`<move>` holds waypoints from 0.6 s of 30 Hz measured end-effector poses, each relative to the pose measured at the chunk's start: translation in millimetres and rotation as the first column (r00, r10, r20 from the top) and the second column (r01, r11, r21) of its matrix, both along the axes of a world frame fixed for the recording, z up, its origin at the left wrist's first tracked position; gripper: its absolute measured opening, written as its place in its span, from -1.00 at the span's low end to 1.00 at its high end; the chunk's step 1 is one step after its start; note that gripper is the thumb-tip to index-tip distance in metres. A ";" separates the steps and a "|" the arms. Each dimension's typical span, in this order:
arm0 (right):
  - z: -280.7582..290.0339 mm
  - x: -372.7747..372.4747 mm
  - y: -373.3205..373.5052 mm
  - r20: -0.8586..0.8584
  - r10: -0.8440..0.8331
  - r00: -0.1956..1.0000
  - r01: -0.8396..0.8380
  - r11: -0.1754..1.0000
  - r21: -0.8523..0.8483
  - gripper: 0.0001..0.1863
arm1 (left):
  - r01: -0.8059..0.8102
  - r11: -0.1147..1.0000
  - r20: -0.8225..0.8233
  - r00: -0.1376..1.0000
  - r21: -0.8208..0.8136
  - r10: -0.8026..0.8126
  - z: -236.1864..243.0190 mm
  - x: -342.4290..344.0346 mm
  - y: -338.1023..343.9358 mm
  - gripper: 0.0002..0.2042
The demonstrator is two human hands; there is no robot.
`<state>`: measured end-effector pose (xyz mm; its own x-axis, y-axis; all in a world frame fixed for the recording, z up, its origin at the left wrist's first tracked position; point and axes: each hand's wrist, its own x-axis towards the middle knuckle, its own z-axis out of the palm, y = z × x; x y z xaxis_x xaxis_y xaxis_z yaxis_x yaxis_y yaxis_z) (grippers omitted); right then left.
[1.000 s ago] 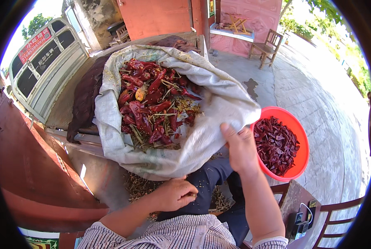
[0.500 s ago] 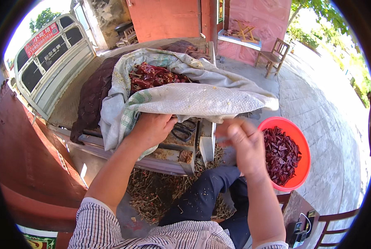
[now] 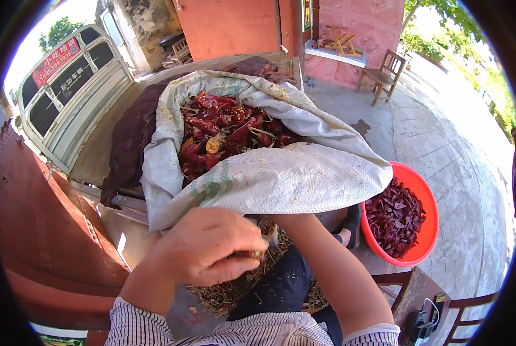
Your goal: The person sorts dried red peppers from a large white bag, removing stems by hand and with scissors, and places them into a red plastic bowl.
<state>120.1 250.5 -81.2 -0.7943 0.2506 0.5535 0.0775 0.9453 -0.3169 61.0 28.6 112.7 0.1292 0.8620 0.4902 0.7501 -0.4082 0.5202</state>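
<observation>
A white woven sack (image 3: 292, 179) lies with its mouth wide on the truck bed, full of dried red chilies (image 3: 229, 130) with loose yellow seeds. In front of its near edge, my left hand (image 3: 212, 245) is closed, and the end of a small dark red piece, which looks like a dried chili, pokes out between thumb and fingers. My right forearm (image 3: 339, 271) reaches up beneath the sack's overhanging edge; that hand and its fingers are hidden. To the right, a red plastic basin (image 3: 430, 222) on the ground holds dark red chili pieces (image 3: 393, 222).
The truck's white cab-end frame (image 3: 76, 109) rises at the left. A dark quilted cover (image 3: 128, 144) lies beside the sack. Stems and scraps (image 3: 229, 291) litter the ground by my legs. A small wooden table (image 3: 417, 297) carries a cabled device; a wooden chair (image 3: 382, 78) stands far right.
My left hand has come out from the sack's edge toward me. The right hand has gone under the sack. The sack's near side has dropped toward me, exposing more chilies and covering the scissors.
</observation>
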 end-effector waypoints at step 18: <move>95.8 146.4 -36.5 0.737 0.040 0.675 0.190 0.955 -0.226 -0.51 | -0.257 0.923 0.349 0.869 -0.286 0.350 -103.9 -49.3 35.0 -0.82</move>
